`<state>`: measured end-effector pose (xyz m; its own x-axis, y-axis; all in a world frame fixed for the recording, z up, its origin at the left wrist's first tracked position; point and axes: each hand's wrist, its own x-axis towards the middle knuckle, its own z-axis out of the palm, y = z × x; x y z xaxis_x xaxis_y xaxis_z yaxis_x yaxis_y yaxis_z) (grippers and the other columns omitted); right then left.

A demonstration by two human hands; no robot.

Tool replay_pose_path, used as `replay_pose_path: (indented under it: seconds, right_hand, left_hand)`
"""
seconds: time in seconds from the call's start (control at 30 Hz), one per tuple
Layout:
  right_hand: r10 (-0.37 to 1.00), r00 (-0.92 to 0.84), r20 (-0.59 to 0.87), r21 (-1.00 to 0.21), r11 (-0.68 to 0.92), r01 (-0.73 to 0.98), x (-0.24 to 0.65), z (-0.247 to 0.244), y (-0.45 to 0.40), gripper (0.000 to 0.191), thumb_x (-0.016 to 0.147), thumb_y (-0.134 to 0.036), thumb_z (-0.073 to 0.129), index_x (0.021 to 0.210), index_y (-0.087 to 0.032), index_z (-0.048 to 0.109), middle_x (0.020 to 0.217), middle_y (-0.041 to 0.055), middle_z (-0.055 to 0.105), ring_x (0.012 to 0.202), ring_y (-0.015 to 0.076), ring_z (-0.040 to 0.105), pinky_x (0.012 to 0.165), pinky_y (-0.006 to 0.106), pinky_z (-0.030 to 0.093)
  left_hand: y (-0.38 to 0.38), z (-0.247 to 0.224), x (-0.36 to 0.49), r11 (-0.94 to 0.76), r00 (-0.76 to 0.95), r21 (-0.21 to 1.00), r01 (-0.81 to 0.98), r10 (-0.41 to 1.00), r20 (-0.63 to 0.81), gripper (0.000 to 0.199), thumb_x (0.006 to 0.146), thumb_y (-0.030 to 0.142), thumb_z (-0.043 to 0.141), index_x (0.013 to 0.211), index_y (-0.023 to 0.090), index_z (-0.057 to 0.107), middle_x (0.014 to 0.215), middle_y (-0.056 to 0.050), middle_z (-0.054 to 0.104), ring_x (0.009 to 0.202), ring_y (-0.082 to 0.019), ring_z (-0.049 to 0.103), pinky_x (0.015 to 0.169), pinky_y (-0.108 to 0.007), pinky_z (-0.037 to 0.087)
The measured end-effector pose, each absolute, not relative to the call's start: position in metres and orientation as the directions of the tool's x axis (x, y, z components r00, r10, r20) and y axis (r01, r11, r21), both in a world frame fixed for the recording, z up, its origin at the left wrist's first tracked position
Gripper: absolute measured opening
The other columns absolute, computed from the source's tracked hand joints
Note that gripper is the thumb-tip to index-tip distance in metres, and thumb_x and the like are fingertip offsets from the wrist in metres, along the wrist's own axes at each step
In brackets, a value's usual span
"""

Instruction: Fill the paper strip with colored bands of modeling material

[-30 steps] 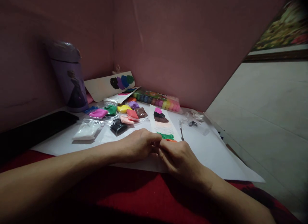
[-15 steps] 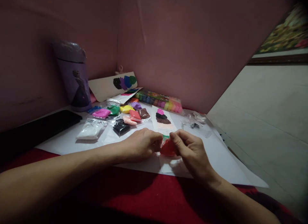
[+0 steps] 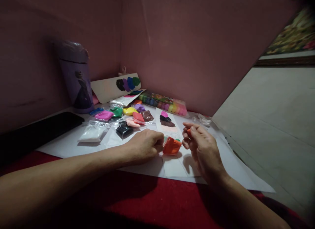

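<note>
Visibly, the left hand (image 3: 144, 145) is gripping an orange packet (image 3: 172, 146); toward three o'clock, the right hand (image 3: 204, 149) is pinching an orange bit (image 3: 189, 131).

losing framed picture (image 3: 292, 40) at right edge. missing fingertips of left hand (image 3: 145, 145). not resolving orange bit (image 3: 189, 131) in right hand (image 3: 205, 150).

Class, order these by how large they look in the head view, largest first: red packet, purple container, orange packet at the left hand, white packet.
1. Purple container
2. White packet
3. Orange packet
4. Red packet
</note>
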<state>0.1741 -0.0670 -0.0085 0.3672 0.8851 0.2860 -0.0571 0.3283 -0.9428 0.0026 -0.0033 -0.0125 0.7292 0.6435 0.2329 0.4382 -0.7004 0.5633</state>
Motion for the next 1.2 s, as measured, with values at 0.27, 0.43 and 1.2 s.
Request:
replay_pose_path:
  seconds: [0.27, 0.43, 1.2]
  right_hand:
    - [0.873, 0.335, 0.355, -0.921, 0.387, -0.033, 0.176, -0.009, -0.066, 0.021, 0.081, -0.034, 0.064, 0.093, -0.016, 0.065, 0.076, 0.0018, 0.061, 0.049, 0.0057, 0.049, 0.039, 0.017, 0.038]
    - [0.863, 0.380, 0.332, -0.926, 0.376, -0.045, 0.178, -0.008, -0.065, 0.025, 0.078, -0.038, 0.067, 0.089, -0.016, 0.066, 0.065, -0.0020, 0.055, 0.041, 0.0033, 0.040, 0.032, 0.015, 0.030]
    - [0.933, 0.291, 0.210, -0.940, 0.274, -0.202, 0.172, -0.004, -0.068, 0.026, 0.085, -0.036, 0.054, 0.092, -0.013, 0.064, 0.073, 0.0037, 0.061, 0.052, 0.0074, 0.051, 0.042, 0.019, 0.039]
  left_hand:
    - [-0.006, -0.008, 0.004, -0.652, 0.699, 0.644, 0.399, 0.671, 0.247, 0.012, 0.075, 0.017, 0.050, 0.063, 0.016, 0.049, 0.059, 0.002, 0.053, 0.056, -0.010, 0.045, 0.053, -0.023, 0.030]
    - [-0.010, -0.002, 0.005, -0.626, 0.653, 0.707, 0.330, 0.692, 0.308, 0.013, 0.074, 0.008, 0.050, 0.062, 0.015, 0.048, 0.062, 0.002, 0.049, 0.059, -0.009, 0.042, 0.056, -0.023, 0.032]
    - [0.000, -0.011, 0.007, -0.593, 0.502, 0.800, 0.091, 0.721, 0.477, 0.009, 0.078, 0.009, 0.048, 0.072, 0.015, 0.046, 0.065, 0.003, 0.044, 0.055, -0.005, 0.041, 0.047, -0.018, 0.035]
